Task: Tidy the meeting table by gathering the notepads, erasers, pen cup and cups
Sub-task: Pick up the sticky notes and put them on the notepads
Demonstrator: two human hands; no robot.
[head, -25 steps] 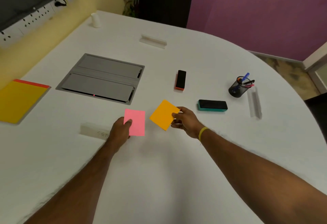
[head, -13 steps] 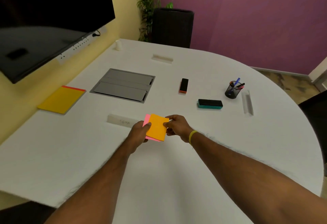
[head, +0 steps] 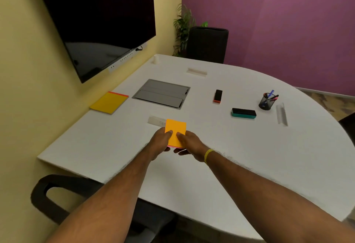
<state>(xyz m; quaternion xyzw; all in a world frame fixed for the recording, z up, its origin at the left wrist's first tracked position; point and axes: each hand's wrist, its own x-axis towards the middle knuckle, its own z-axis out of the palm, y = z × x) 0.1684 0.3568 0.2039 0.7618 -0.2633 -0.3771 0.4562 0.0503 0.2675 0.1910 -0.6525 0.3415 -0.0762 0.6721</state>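
Note:
Both hands hold a small stack of sticky notepads above the white table [head: 249, 156]: the orange notepad [head: 175, 129] lies on top and only a thin pink edge [head: 173, 147] of the lower pad shows. My left hand [head: 160, 142] grips its left side, my right hand [head: 189, 143] its right side, thumbs on top. Further back lie a large yellow notepad [head: 109, 102], a black eraser with an orange base [head: 217, 96] and a black eraser with a teal base [head: 243, 112]. A black mesh pen cup [head: 266, 102] holds pens. A small white cup [head: 155, 59] stands at the far corner.
A grey cable hatch [head: 162, 93] is set into the table. Clear name holders [head: 156, 120] [head: 196, 71] [head: 281, 115] lie around it. A dark screen [head: 96, 21] hangs on the yellow wall at left. A black chair [head: 57, 200] is below the near edge, another [head: 207, 44] at the far side.
The orange pad came over from the right onto the pink pad, and both hands now hold them squared as one stack. The view has risen and pulled back.

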